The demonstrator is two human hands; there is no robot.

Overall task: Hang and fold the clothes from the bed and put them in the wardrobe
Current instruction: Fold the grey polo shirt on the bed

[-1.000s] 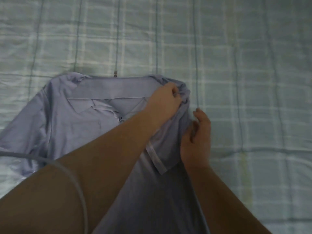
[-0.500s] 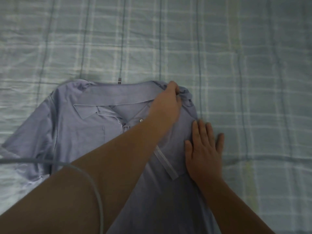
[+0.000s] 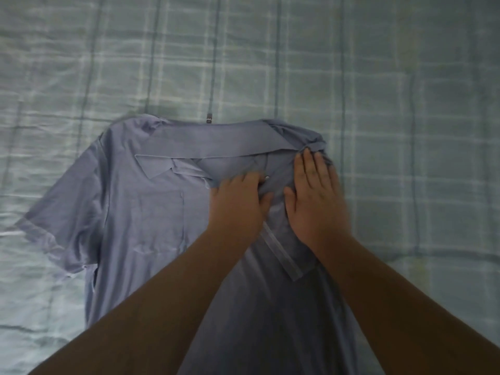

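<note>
A light blue collared shirt point(image 3: 140, 212) lies front up on the bed, collar toward the far side. Its left sleeve spreads out flat; its right sleeve is folded in over the chest, the cuff band point(image 3: 281, 253) lying diagonally. My left hand point(image 3: 238, 204) rests palm down on the shirt just below the collar, beside a small button. My right hand point(image 3: 316, 196) lies flat on the folded-in right shoulder, fingers reaching the bunched fabric at the collar end. Neither hand grips anything.
The bed point(image 3: 405, 104) is covered by a pale green checked sheet that fills the whole view. A small dark tag point(image 3: 209, 119) sticks out just beyond the collar. No wardrobe or hanger is in view.
My left hand let go of the collar corner and slid back down to the chest. My right hand moved up along the folded sleeve to the shoulder and now lies flat.
</note>
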